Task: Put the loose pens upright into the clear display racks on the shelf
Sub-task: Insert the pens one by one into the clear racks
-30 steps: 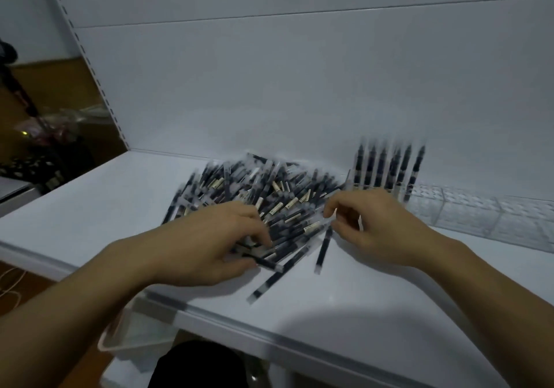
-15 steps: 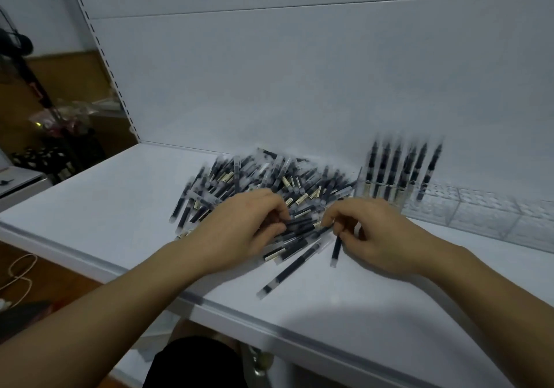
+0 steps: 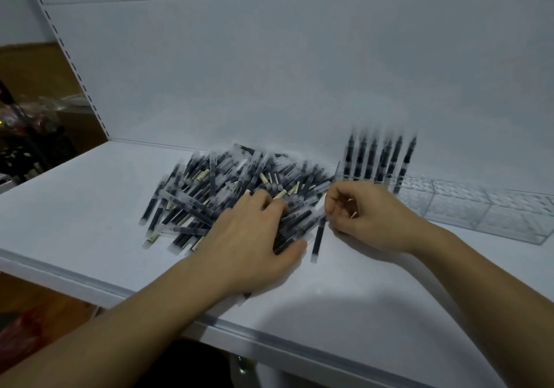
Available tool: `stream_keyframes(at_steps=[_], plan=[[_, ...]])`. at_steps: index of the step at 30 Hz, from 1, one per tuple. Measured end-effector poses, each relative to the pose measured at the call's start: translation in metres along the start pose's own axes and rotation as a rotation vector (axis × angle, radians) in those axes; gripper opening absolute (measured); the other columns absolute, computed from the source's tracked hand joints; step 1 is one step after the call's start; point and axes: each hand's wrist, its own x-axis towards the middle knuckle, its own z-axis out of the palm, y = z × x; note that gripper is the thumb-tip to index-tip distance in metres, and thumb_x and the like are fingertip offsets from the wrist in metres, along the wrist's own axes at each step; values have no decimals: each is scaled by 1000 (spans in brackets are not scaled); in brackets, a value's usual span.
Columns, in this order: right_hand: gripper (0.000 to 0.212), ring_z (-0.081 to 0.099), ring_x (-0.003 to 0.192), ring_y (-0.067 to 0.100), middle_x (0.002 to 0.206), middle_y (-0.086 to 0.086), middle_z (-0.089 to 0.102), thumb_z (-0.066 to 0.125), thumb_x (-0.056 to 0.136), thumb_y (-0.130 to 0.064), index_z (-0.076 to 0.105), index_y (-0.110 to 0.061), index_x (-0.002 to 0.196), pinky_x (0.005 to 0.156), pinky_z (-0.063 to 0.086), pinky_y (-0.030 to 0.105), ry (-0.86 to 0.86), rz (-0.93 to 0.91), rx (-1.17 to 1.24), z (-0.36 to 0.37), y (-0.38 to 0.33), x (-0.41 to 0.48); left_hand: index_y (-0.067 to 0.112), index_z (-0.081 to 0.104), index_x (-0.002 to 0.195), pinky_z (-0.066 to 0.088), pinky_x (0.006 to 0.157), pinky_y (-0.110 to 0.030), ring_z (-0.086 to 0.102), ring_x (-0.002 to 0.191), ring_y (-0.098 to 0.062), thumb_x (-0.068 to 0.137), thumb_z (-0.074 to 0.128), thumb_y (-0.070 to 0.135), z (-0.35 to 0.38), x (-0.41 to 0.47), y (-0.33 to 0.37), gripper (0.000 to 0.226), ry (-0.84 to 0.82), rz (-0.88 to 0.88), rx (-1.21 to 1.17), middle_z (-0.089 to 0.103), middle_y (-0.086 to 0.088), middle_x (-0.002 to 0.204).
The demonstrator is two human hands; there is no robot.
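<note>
Your left hand [image 3: 254,237] lies on the pen pile [image 3: 227,189], grip unclear. Your right hand [image 3: 368,219], just right of it, pinches one pen [image 3: 318,237].

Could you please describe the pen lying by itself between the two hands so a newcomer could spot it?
On the white shelf, find the heap of loose pens left of the clear rack. At its right edge, between the left hand and right hand, lies one dark pen. Unlike the tangled rest, it lies apart on bare shelf, pointing at the front edge.
</note>
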Motion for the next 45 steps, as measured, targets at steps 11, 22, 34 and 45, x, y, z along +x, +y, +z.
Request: stream_keyframes(at_steps=[11,22,34,45], plan=[[25,65,71,7,80,-6,69,65,94,-7,64,-31,89,65,53,21,-11,20,-14,1,-1,-1,19,45,102,47,68,-35,50,85,-20,78,67,42,-7,56,-1,40,-292,-19,149,48,-1,97],[24,66,73,10,82,-5,71,65,95,-8,65,-32,90,68,55,24,-4,21,-2,3,0,-1,16,50,91,39,55,-32,46,62,-13,83,66,20,6,94,-7,18,-218,-30,150,51,0,78],[22,69,74,13,83,2,73,65,93,-3,68,-25,89,72,61,35,-13,78,100,3,4,-1,18,55,80,55,64,-42,63,71,-24,85,65,26,-19,117,-37,14,-221,-15,-126,64,-4,76],[24,68,72,13,81,0,72,67,94,-6,68,-29,86,69,61,34,-10,105,120,3,6,1,8,62,72,52,57,-31,62,51,-20,93,71,22,-48,112,-51,27,-188,-165,-751,65,-7,59]])
